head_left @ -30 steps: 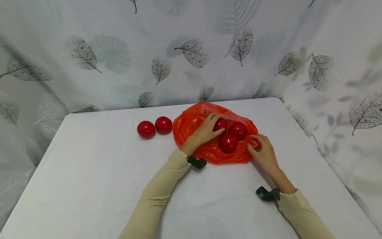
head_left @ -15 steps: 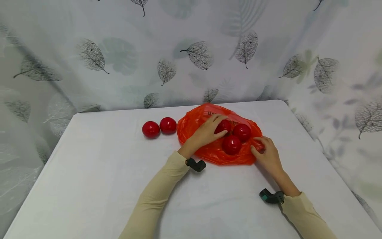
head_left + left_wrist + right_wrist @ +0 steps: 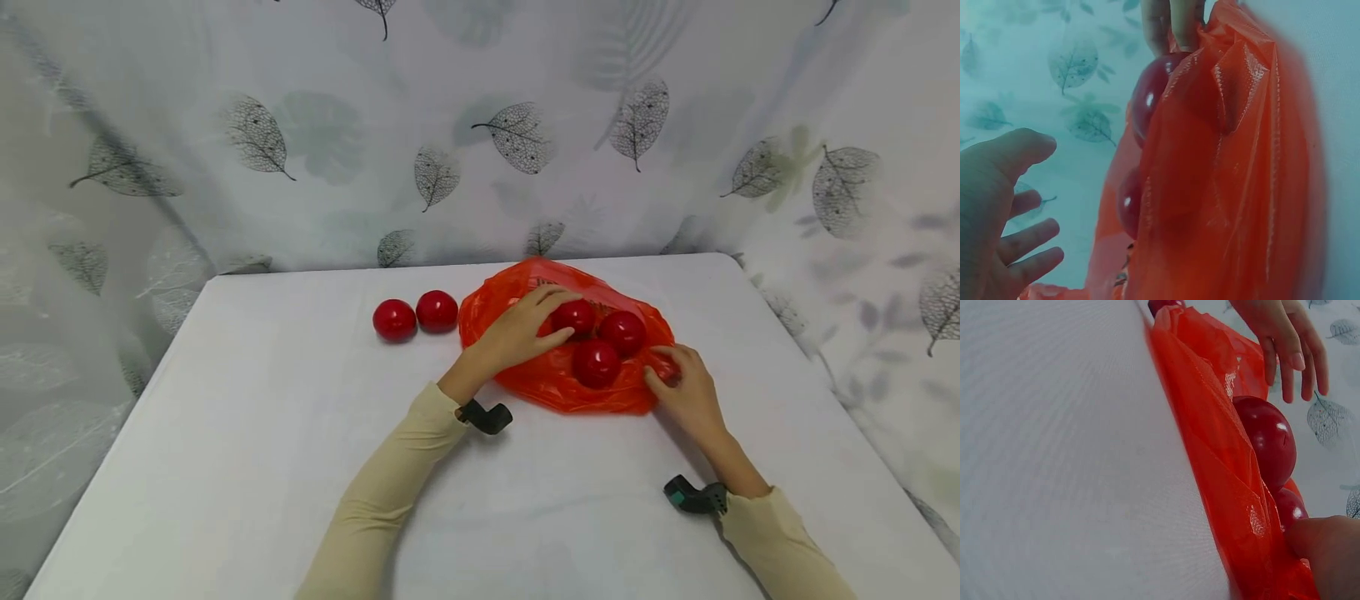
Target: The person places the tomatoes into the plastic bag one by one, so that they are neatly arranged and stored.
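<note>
1. Clearly, your counter (image 3: 225,458) offers open room leftward and nearside; its far edge lies just behind the bag.
2. Red bag (image 3: 547,375), right of centre: thin film, likely to tear if tugged.
3. Left hand (image 3: 513,333) spread over it; right hand (image 3: 690,396) pinches its right end.
4. Three red balls (image 3: 596,363) sit in it; a dropped rim could free them. Two loose balls (image 3: 437,312), left of it, could roll if bumped.

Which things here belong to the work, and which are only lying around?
Likely in the job: right hand, left hand, red bag, three round red objects at it.

Lying apart: two similar objects left of the bag, perhaps also involved.
</note>
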Action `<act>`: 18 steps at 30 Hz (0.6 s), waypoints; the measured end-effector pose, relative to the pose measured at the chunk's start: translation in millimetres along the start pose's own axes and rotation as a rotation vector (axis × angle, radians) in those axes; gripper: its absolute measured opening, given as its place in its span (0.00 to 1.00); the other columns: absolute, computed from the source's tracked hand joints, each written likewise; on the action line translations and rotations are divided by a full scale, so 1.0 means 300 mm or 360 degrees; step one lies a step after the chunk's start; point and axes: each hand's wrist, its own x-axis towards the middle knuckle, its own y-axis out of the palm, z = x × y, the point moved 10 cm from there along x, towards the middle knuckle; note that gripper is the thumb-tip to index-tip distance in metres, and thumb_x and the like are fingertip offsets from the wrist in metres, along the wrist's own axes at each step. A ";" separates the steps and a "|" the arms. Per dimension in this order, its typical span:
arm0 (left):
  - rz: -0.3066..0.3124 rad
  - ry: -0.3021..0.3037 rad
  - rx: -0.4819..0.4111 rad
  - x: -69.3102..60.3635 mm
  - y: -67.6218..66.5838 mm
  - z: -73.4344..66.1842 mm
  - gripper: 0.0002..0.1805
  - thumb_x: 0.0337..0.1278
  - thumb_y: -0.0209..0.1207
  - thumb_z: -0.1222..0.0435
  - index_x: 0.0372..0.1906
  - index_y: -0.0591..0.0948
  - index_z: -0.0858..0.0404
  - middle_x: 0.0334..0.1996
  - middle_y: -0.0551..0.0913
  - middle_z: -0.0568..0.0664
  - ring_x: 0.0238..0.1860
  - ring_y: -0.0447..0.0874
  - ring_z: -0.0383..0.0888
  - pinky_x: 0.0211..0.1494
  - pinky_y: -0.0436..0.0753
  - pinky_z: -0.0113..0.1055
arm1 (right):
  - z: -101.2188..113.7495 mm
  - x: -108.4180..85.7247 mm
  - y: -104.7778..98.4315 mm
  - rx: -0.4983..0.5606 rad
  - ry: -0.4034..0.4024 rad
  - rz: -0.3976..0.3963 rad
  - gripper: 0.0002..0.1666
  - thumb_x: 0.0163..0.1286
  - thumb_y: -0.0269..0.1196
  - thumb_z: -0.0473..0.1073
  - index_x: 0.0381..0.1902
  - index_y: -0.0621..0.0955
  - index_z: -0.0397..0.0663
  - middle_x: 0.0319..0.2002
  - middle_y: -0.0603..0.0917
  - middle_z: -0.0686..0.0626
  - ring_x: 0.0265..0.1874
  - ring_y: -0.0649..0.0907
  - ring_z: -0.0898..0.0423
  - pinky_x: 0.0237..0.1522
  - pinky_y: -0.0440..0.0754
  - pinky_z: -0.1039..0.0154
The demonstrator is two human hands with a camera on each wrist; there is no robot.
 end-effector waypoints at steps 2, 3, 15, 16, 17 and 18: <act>-0.0025 0.0029 0.0019 -0.011 -0.016 -0.008 0.27 0.64 0.61 0.58 0.67 0.71 0.56 0.64 0.70 0.51 0.66 0.67 0.46 0.63 0.76 0.38 | 0.001 -0.002 0.001 -0.0002 -0.0003 0.0000 0.19 0.66 0.60 0.36 0.53 0.76 0.31 0.56 0.71 0.28 0.51 0.74 0.33 0.46 0.77 0.41; -0.0039 0.0043 0.0023 -0.017 -0.024 -0.011 0.27 0.64 0.61 0.58 0.67 0.71 0.57 0.64 0.70 0.52 0.67 0.67 0.47 0.64 0.75 0.38 | 0.001 -0.003 0.001 -0.0005 -0.0006 -0.0001 0.19 0.66 0.60 0.36 0.53 0.77 0.31 0.56 0.71 0.28 0.51 0.74 0.33 0.46 0.77 0.41; -0.0207 0.0117 0.0062 -0.099 -0.118 0.003 0.25 0.64 0.61 0.62 0.64 0.74 0.60 0.62 0.72 0.52 0.65 0.68 0.46 0.65 0.73 0.34 | 0.000 0.000 -0.003 -0.0014 -0.0030 -0.0013 0.19 0.66 0.61 0.37 0.52 0.78 0.31 0.56 0.72 0.28 0.52 0.75 0.33 0.41 0.71 0.71; -0.0204 0.0094 0.0058 -0.107 -0.122 0.012 0.25 0.63 0.61 0.62 0.64 0.74 0.60 0.62 0.72 0.52 0.66 0.68 0.46 0.65 0.74 0.36 | -0.001 0.000 -0.003 -0.0010 -0.0033 -0.0012 0.19 0.66 0.61 0.37 0.52 0.78 0.31 0.56 0.72 0.28 0.52 0.75 0.33 0.41 0.70 0.74; -0.0199 0.0069 0.0057 -0.116 -0.127 0.022 0.25 0.63 0.61 0.62 0.64 0.74 0.60 0.63 0.72 0.52 0.66 0.68 0.47 0.65 0.74 0.37 | -0.002 0.000 -0.002 -0.0013 -0.0033 -0.0011 0.19 0.66 0.61 0.37 0.52 0.78 0.31 0.56 0.72 0.28 0.52 0.75 0.33 0.40 0.68 0.76; -0.0195 0.0046 0.0063 -0.126 -0.132 0.031 0.25 0.64 0.61 0.62 0.65 0.74 0.59 0.63 0.72 0.52 0.65 0.68 0.47 0.65 0.75 0.38 | -0.002 0.000 -0.001 -0.0011 -0.0034 -0.0008 0.19 0.66 0.61 0.37 0.52 0.78 0.31 0.56 0.72 0.28 0.52 0.75 0.33 0.40 0.68 0.77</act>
